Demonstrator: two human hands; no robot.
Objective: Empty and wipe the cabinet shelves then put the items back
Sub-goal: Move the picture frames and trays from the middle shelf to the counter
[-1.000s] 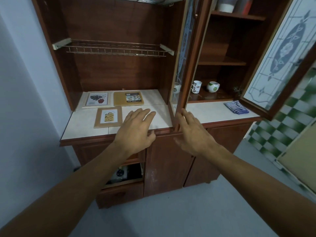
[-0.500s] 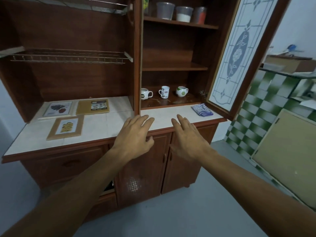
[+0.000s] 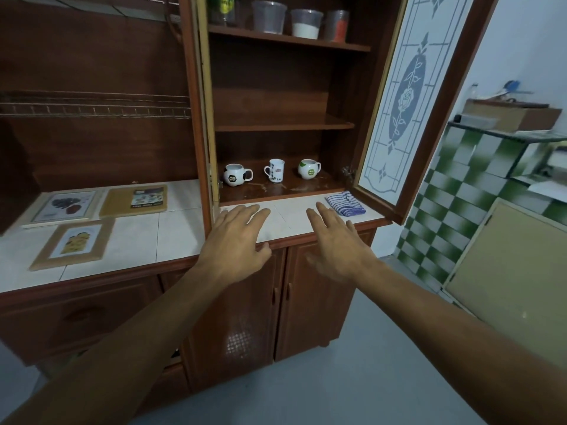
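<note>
Mugs (image 3: pixel 275 174) on bottom shelf (image 3: pixel 310 188), logos too blurred to read. Striped cloth (image 3: pixel 345 204) on counter (image 3: pixel 178 231) beside right hand (image 3: pixel 336 243). Holds left hand (image 3: pixel 234 243) and right palm-down over counter edge, fingers (image 3: pixel 252 213) spread, empty.

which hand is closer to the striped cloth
Right. The right hand is just left of the striped cloth, slightly nearer the camera; the left hand is farther left again.

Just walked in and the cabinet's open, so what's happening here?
A person stands at the open cabinet, left hand and right hand spread open over the counter, holding nothing. A football mug, a tall white mug and a green-logo mug sit on the bottom shelf, none lifted yet. The striped cloth lies folded on the counter beside the right hand, untouched.
</note>
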